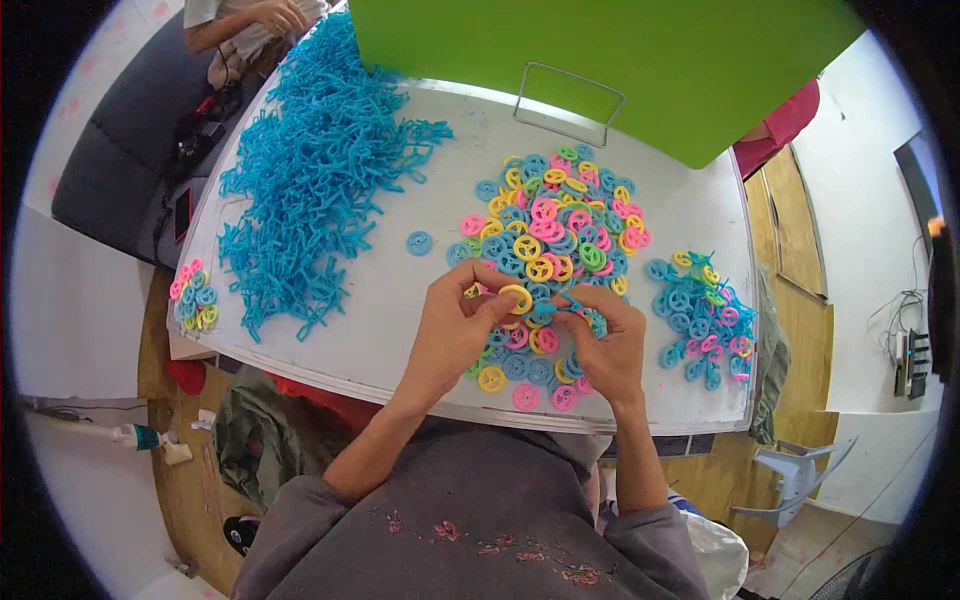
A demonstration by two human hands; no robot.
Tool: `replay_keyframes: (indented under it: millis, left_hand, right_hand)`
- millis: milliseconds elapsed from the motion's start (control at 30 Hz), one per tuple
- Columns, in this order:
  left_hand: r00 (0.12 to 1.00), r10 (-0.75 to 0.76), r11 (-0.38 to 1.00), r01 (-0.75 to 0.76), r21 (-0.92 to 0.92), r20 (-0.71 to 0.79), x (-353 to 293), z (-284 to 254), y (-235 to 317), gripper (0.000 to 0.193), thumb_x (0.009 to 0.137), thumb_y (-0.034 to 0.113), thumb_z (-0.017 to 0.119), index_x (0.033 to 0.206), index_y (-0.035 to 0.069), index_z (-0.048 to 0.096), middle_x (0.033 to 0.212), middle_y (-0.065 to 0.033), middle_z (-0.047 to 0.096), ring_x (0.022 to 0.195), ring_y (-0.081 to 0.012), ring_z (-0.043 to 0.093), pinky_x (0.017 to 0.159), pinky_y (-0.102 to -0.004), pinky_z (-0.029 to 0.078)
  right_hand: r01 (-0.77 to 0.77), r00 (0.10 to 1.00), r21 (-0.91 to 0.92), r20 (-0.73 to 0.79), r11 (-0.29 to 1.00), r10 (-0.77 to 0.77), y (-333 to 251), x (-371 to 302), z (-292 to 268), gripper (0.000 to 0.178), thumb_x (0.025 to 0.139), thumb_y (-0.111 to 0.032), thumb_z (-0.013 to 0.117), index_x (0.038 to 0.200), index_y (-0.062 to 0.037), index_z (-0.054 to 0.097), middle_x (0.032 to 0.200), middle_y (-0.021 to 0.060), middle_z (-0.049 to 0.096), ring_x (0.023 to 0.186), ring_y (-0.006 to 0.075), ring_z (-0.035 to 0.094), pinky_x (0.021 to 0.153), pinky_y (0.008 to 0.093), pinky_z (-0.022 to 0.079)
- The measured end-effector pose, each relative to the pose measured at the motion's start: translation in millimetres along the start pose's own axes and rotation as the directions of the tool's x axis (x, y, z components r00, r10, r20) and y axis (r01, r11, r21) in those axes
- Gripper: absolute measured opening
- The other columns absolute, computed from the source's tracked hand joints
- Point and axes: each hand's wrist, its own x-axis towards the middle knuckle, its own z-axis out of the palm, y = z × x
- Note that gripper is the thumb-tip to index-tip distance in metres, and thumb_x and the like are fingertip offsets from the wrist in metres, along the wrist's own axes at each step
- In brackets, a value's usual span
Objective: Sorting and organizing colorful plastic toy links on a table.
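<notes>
My left hand [452, 328] pinches a small yellow plastic wheel [526, 297] between thumb and fingers. My right hand [612, 348] is closed on a blue forked plastic piece [568, 298], held right beside the wheel; whether the two touch is hard to make out. Both hands are over the near part of a heap of loose spoked wheels [540, 243] in pink, yellow, blue and green. At the left of the white table lies a long, tangled pile of blue forked pieces [300, 190].
Blue pieces with wheels on them [705, 320] form a smaller pile at the right edge. A few wheels [195, 295] sit at the left corner, and a lone blue wheel [419, 243] lies mid-table. A green panel [600, 60] borders the far side. Another person's hand [280, 17] shows at upper left.
</notes>
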Motion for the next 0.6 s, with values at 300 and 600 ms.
replay_keyframes:
  millis: [300, 600]
  left_hand:
    - [0.998, 0.003, 0.994, 0.005, 0.108, -0.070, 9, 6, -7, 0.009, 0.085, -0.005, 0.059, 0.092, 0.000, 0.058, 0.086, -0.0066, 0.063, 0.078, -0.0114, 0.061, 0.069, -0.0245, 0.051]
    - [0.975, 0.181, 0.983, -0.175, 0.055, -0.127, 7, 15, -25, 0.012, 0.084, -0.008, 0.059, 0.093, -0.001, 0.062, 0.088, -0.0071, 0.063, 0.084, -0.0119, 0.061, 0.071, -0.0249, 0.052]
  right_hand:
    - [-0.146, 0.988, -0.095, 0.044, 0.985, 0.150, -6, 3, -1, 0.017, 0.073, 0.001, 0.069, 0.089, -0.0025, 0.067, 0.082, 0.0088, 0.068, 0.074, 0.0160, 0.062, 0.069, 0.0285, 0.048]
    - [-0.385, 0.921, 0.224, 0.039, 0.895, 0.387, -1, 1, 4, 0.013, 0.080, -0.004, 0.068, 0.091, 0.0031, 0.065, 0.081, 0.0047, 0.065, 0.075, 0.0084, 0.058, 0.068, 0.0236, 0.047]
